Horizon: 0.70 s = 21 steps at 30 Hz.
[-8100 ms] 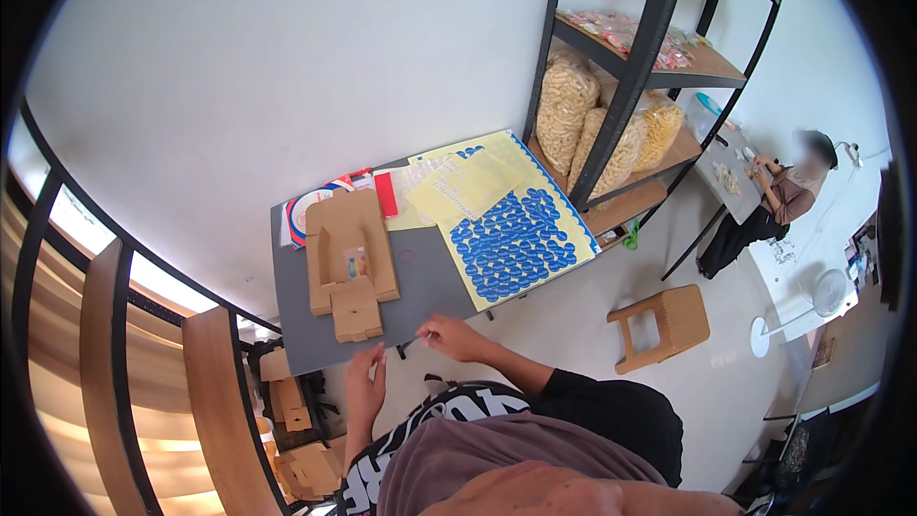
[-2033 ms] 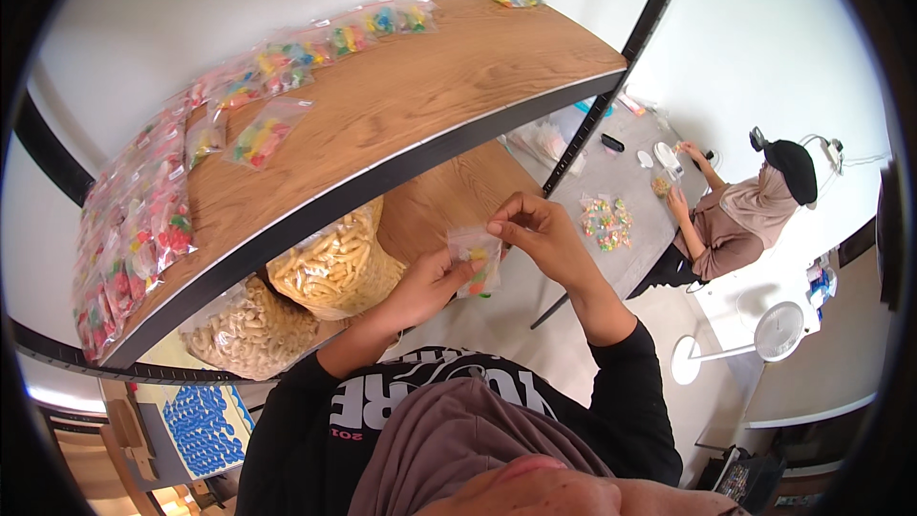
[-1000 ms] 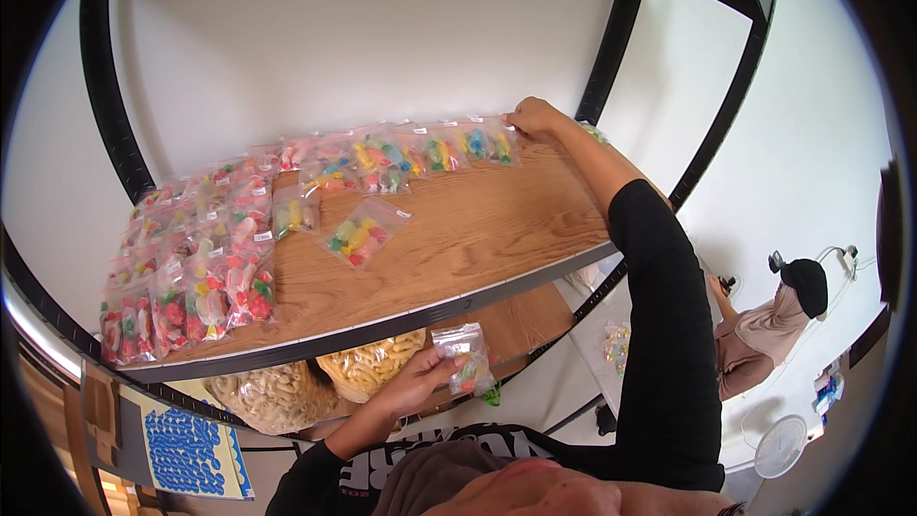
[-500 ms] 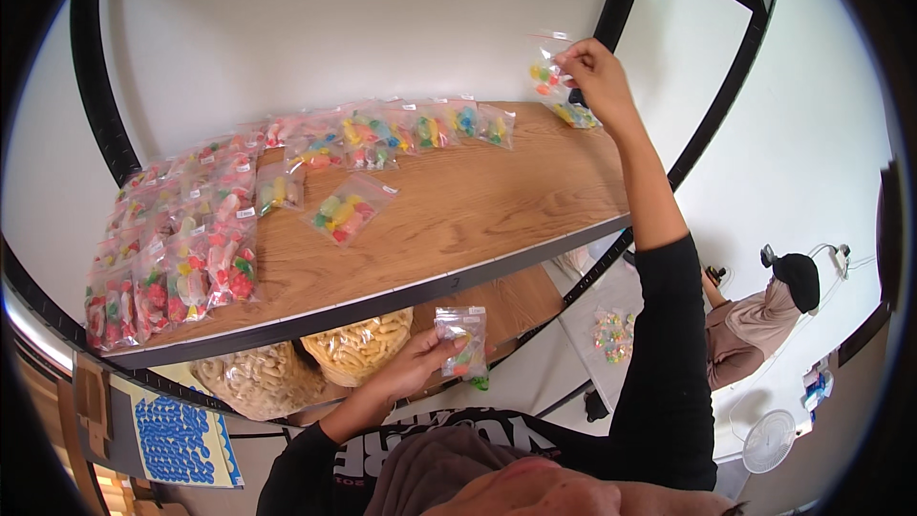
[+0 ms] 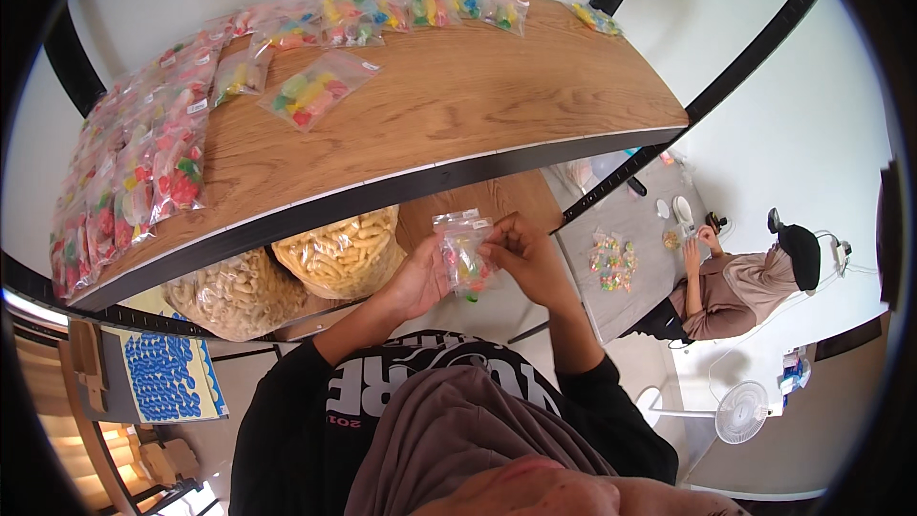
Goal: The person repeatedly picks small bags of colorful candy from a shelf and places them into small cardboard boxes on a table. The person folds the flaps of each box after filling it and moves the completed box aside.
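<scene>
In front of my body, below the shelf edge, I hold small clear zip bags of colourful candy that overlap each other. My left hand grips them from the left side. From the right, my right hand pinches the bags' edge with thumb and fingers. How many bags are stacked there I cannot tell. On the wooden shelf lie rows of similar candy bags at the left and along the back. A single candy bag rests apart from them, and another bag lies at the far right end.
Two big clear bags of pale puffed snacks, a yellow one and a beige one, sit under the shelf. Black posts frame it. At right, a co-worker works at a grey table with a candy pile. A white fan stands nearby.
My right hand has come down from the shelf's far right end with its candy bag, to the bag in my left hand. My view has tilted lower, and the co-worker's hands show.
</scene>
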Tool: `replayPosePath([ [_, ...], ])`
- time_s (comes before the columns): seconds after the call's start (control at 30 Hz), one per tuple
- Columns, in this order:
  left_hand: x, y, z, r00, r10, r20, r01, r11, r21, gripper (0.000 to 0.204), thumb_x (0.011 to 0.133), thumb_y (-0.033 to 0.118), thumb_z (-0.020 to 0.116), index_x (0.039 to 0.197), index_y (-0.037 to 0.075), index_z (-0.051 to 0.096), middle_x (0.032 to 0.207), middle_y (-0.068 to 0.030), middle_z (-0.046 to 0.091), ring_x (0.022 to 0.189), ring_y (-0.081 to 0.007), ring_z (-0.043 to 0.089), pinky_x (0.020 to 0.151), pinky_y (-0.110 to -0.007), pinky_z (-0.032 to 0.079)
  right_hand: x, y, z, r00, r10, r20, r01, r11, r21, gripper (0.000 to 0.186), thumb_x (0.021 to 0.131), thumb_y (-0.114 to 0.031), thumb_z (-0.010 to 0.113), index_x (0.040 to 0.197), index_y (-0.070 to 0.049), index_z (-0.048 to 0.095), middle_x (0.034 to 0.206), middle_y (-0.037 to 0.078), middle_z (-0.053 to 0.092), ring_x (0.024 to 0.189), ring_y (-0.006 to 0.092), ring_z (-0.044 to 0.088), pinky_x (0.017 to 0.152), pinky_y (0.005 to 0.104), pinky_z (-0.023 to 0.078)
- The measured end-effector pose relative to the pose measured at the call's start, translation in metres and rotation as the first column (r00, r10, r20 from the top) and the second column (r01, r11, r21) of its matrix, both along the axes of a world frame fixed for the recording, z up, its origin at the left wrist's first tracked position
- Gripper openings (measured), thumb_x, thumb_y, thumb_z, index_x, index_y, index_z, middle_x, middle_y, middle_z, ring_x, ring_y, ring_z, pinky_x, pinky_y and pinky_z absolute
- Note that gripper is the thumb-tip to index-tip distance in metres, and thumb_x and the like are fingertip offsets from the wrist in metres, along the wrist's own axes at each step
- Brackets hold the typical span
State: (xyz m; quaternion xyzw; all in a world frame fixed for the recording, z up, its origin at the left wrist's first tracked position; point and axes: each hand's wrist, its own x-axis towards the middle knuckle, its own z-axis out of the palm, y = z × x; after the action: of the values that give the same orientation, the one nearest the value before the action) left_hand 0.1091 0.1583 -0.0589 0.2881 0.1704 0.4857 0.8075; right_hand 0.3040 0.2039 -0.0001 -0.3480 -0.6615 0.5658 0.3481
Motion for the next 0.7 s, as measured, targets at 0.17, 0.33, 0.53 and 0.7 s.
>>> replayPosePath([
  [0.17, 0.008, -0.011, -0.013, 0.967, 0.122, -0.222, -0.137, 0.989, -0.053, 0.043, 0.107, 0.031, 0.046, 0.143, 0.008, 0.043, 0.129, -0.0068, 0.058, 0.114, -0.0181, 0.06, 0.095, -0.039, 0.051, -0.011, -0.008, -0.031, 0.987, -0.161, -0.014, 0.161, 0.987, 0.02, 0.015, 0.091, 0.0, 0.068, 0.102, 0.002, 0.057, 0.085, 0.004, 0.065, 0.076, 0.0071, 0.061, 0.065, 0.0228, 0.048],
  [0.33, 0.004, -0.01, -0.031, 0.934, 0.093, -0.345, -0.081, 0.995, 0.05, 0.035, 0.103, 0.017, 0.057, 0.136, 0.011, 0.047, 0.123, -0.0033, 0.059, 0.108, -0.0112, 0.058, 0.086, -0.032, 0.052, -0.006, 0.006, -0.043, 0.995, -0.098, -0.017, 0.096, 0.992, -0.082, 0.018, 0.095, -0.008, 0.066, 0.108, 0.003, 0.062, 0.088, 0.006, 0.067, 0.076, 0.0084, 0.061, 0.066, 0.025, 0.05],
  [0.53, 0.004, -0.011, -0.047, 0.896, 0.195, -0.399, -0.134, 0.975, 0.176, 0.032, 0.101, 0.015, 0.059, 0.13, 0.007, 0.049, 0.112, -0.0035, 0.063, 0.1, -0.0111, 0.06, 0.08, -0.029, 0.052, -0.008, 0.011, -0.055, 0.999, -0.042, 0.0, 0.042, 0.992, -0.118, 0.016, 0.095, -0.012, 0.066, 0.101, 0.003, 0.066, 0.09, 0.005, 0.067, 0.077, 0.0086, 0.061, 0.067, 0.0251, 0.05],
  [0.7, -0.003, -0.013, -0.045, 0.818, 0.228, -0.529, -0.129, 0.967, 0.218, 0.032, 0.1, 0.014, 0.062, 0.128, 0.005, 0.05, 0.111, -0.004, 0.063, 0.096, -0.0112, 0.062, 0.078, -0.028, 0.053, -0.015, 0.017, -0.069, 0.993, -0.066, 0.095, 0.065, 0.998, 0.009, 0.012, 0.093, -0.01, 0.068, 0.094, 0.002, 0.067, 0.087, 0.005, 0.067, 0.075, 0.0099, 0.06, 0.066, 0.0254, 0.047],
])
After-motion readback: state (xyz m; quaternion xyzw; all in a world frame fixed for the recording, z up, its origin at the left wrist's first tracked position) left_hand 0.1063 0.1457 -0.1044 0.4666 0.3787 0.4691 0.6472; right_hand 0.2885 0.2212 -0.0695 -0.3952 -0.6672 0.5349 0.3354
